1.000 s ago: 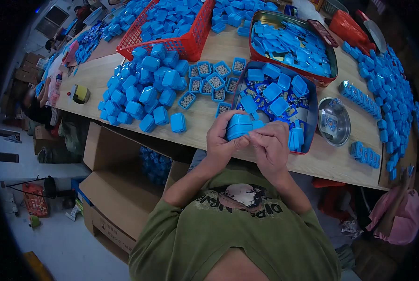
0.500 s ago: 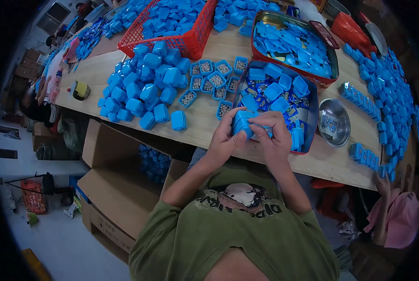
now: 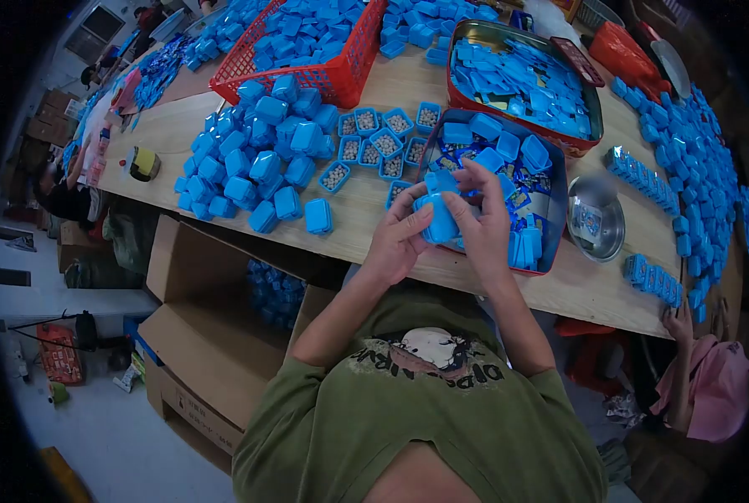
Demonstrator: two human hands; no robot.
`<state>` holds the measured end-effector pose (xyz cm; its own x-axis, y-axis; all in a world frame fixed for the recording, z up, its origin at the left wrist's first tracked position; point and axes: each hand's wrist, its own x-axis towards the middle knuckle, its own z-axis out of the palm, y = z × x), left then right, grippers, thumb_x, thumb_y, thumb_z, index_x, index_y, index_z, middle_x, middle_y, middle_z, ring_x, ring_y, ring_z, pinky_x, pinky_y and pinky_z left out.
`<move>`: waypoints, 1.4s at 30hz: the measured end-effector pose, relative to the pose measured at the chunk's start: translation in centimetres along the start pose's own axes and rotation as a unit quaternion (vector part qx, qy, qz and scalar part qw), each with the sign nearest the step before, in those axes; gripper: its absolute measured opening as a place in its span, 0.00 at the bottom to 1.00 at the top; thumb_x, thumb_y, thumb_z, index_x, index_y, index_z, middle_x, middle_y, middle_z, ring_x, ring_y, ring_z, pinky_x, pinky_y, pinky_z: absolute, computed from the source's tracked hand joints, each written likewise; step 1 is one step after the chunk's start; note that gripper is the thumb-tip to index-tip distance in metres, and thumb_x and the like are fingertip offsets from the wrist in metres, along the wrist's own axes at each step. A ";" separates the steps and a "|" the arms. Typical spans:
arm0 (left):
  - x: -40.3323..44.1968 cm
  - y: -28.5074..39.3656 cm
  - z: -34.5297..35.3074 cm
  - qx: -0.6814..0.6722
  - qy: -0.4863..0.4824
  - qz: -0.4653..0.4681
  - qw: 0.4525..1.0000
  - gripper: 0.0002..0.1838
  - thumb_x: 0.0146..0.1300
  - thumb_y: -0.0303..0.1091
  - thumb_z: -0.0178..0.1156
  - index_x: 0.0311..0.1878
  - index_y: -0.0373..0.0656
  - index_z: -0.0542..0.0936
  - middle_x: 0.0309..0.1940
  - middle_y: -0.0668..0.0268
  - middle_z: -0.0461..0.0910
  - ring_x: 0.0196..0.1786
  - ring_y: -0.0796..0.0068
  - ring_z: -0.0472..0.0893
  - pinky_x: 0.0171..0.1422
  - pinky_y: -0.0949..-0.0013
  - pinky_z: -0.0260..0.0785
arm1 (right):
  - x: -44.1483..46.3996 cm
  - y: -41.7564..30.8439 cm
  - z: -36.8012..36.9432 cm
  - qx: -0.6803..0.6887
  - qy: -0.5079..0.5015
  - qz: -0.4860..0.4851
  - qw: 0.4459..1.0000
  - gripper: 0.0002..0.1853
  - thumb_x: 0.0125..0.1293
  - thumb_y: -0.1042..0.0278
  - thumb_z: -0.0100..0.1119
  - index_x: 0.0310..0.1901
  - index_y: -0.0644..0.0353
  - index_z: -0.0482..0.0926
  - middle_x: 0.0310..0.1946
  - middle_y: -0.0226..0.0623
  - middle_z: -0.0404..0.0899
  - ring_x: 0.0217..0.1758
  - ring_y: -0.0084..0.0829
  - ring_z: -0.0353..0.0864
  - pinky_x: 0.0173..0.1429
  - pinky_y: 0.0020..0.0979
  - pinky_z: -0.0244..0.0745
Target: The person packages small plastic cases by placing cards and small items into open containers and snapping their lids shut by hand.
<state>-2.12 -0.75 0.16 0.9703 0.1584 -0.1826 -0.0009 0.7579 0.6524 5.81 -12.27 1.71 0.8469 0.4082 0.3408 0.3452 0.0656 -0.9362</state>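
Note:
Between my two hands is a small blue plastic box (image 3: 442,220), held over the front edge of the table. My left hand (image 3: 398,237) grips its left side with fingers and thumb. On the right side, my right hand (image 3: 481,220) holds it, with the thumb on its face and the fingers raised behind. Just beyond is a tray (image 3: 552,243) with blue lids and dark blue packets. Open blue boxes of small pale balls (image 3: 335,177) stand left of the tray, beside a heap of blue boxes (image 3: 266,166).
A red basket (image 3: 343,80) and a red tin (image 3: 594,113) hold blue pieces. At right are a metal bowl (image 3: 611,230), box rows (image 3: 653,281) and a co-worker's hands (image 3: 680,323). An open carton (image 3: 198,335) stands below the table's left front.
The blue box between my hands has been turned, and my right fingers have risen behind it. The co-worker's hands at the right have come up to the table edge.

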 end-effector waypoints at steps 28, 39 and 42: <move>1.4 -1.5 -0.7 0.036 0.053 0.186 0.980 0.25 0.67 0.37 0.57 0.63 0.44 0.61 0.50 0.63 0.70 0.48 0.79 0.74 0.49 0.74 0.70 | -1.9 1.1 1.2 0.022 -0.031 0.059 0.998 0.18 0.63 0.68 0.62 0.52 0.60 0.69 0.37 0.33 0.73 0.37 0.24 0.73 0.39 0.24 0.69; 0.7 -1.0 -2.1 0.099 -0.021 0.125 0.987 0.30 0.72 0.44 0.48 0.71 0.43 0.53 0.58 0.59 0.68 0.55 0.69 0.74 0.55 0.63 0.72 | -1.1 -1.0 0.1 -0.166 -0.060 0.006 0.984 0.23 0.53 0.71 0.68 0.50 0.65 0.74 0.43 0.39 0.73 0.43 0.32 0.75 0.42 0.29 0.72; 1.0 -0.9 -1.9 0.080 -0.006 0.134 0.988 0.28 0.72 0.44 0.48 0.69 0.42 0.57 0.57 0.60 0.70 0.55 0.70 0.75 0.54 0.63 0.73 | -0.7 -1.4 -0.5 -0.145 -0.078 0.029 0.986 0.22 0.53 0.72 0.67 0.50 0.65 0.74 0.44 0.40 0.73 0.43 0.33 0.75 0.43 0.29 0.72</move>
<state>-1.58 -0.05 -2.01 0.9436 0.3305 0.0202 -0.2198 0.5796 0.7847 4.98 -13.10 2.83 0.8043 0.5398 0.2483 0.4174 -0.2159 -0.8827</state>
